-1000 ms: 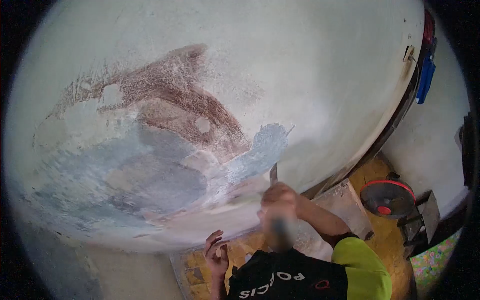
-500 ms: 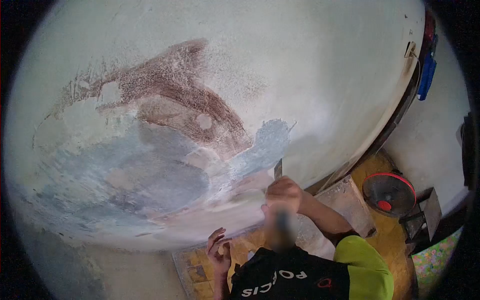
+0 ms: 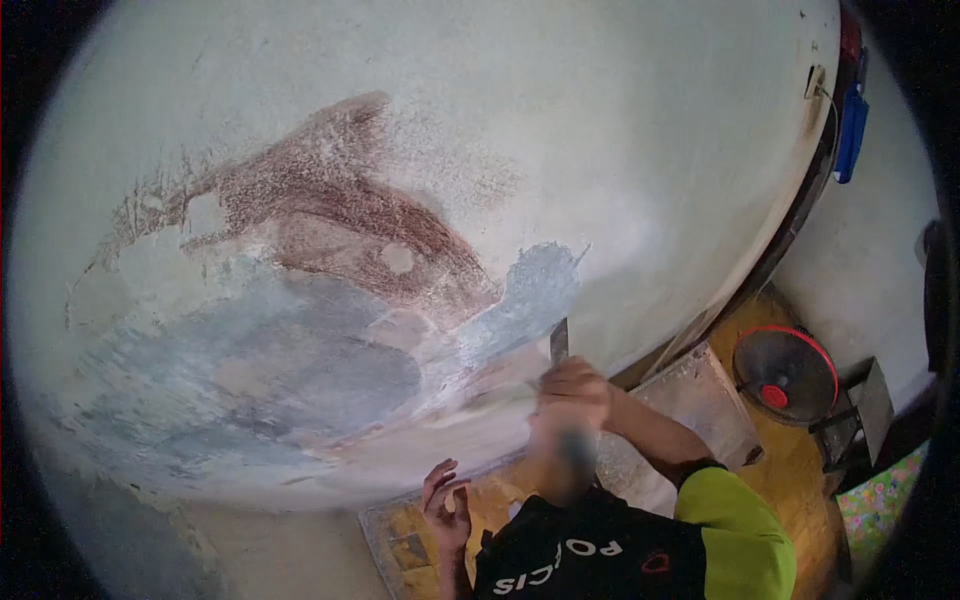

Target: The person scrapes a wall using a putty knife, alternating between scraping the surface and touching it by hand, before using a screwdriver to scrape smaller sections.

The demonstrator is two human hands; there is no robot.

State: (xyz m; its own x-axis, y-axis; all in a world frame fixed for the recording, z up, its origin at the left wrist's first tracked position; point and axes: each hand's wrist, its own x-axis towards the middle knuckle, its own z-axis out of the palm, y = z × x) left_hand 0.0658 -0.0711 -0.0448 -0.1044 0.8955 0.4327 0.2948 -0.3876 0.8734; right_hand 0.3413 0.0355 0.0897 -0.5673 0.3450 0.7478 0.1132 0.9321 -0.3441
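Observation:
My right hand (image 3: 573,388) is closed around a putty knife, whose flat metal blade (image 3: 560,340) points up at the wall, just below a grey-blue patch of filler (image 3: 540,275). The knife's handle is hidden in my fist. Lower and to the left, my left hand (image 3: 447,505) is raised with its fingers loosely curled and apart, holding nothing. In front of both hands stands the pale wall (image 3: 640,170), carrying a rough brown patch (image 3: 370,210) and a broad smeared grey area (image 3: 310,350).
A fan with a red rim (image 3: 787,375) stands on the yellowish tiled floor at the right, beside a dark stand (image 3: 860,420). A pale board (image 3: 690,410) lies behind my right forearm. An outlet with a cord (image 3: 816,82) is on the wall at upper right.
The view has shifted slightly, so the floor things sit further right and the brown patch a little further left. My right hand keeps its grip on the putty knife near the same spot.

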